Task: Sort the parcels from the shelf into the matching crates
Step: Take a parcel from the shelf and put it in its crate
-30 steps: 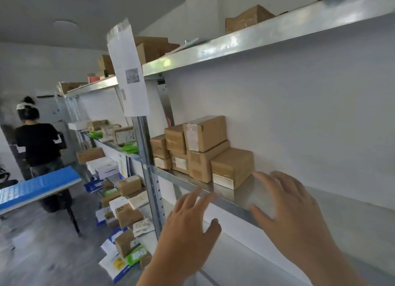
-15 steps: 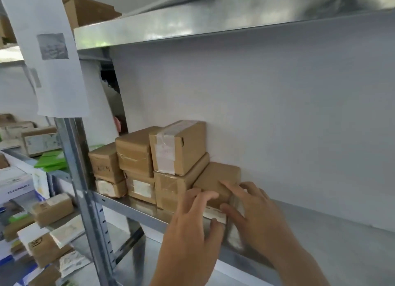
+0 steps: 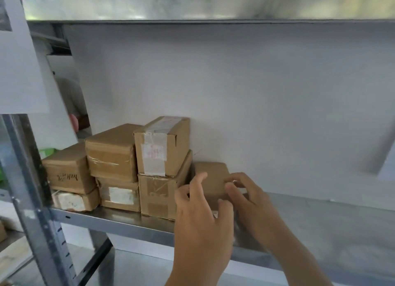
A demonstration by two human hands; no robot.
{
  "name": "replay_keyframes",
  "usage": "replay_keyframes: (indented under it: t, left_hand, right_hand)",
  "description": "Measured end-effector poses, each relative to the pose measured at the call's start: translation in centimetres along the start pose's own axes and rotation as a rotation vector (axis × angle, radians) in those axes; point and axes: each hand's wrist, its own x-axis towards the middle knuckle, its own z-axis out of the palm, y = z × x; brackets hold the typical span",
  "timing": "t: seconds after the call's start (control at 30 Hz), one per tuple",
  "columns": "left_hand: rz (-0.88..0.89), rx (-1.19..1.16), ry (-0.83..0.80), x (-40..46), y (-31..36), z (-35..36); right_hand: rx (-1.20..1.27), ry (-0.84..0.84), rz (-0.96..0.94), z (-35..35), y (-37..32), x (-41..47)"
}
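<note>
A metal shelf [image 3: 119, 218] runs across the view, its front edge slanting down toward the right, with a second shelf board [image 3: 192, 3] overhead and a plain white wall [image 3: 256, 93] closing the back. A grey perforated upright post [image 3: 32, 200] stands at the shelf's left front corner, and a white paper sheet [image 3: 21, 72] hangs in front of its upper part. Brown cardboard parcels are stacked against the back wall on the left half of the shelf. Nearest the post, a parcel with dark writing on its face [image 3: 68, 170] sits on a flatter one with a white label [image 3: 74, 201]. Next along, a taped parcel [image 3: 111, 153] rests on a box with a white label [image 3: 119, 195]. Then comes a taller stack: a box with a broad strip of clear tape and a reddish printed label [image 3: 160, 144] on top of a tape-crossed box [image 3: 158, 194] at the shelf's front edge. Just right of that stack, touching or nearly touching it, lies the small single parcel [image 3: 211, 179], low on the shelf, near the front edge. Both hands are on it: the left hand [image 3: 198, 217] covers its front and left side with the fingers curled up over the top, and the right hand [image 3: 250, 198] clasps its right side with the fingertips bent onto the top. The parcel's lower part is hidden behind the hands, so whether it rests on the shelf or is lifted clear is hard to say.
</note>
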Motion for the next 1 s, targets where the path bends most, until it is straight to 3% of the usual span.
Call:
replay_keyframes:
  t: [0.23, 0.5, 0.77, 1.0]
  left_hand:
    - [-0.152, -0.274, -0.196, 1.1, 0.6, -0.1]
    - [0.023, -0.328, -0.391, -0.8, 2.8, 1.6]
    - [0.042, -0.359, -0.504, -5.2, 10.6, 7.6]
    - [0.051, -0.466, -0.657, -13.8, 20.7, 15.5]
  right_hand:
    - [0.126, 0.111, 0.08, -1.2, -0.1, -2.1]
    - [0.249, 0.373, -0.034, -6.3, -0.4, -6.5]
    - [0.373, 0.557, -0.135, -16.7, 0.1, -12.6]
    - [0.275, 0.711, -0.017, -29.7, 1.9, -22.2]
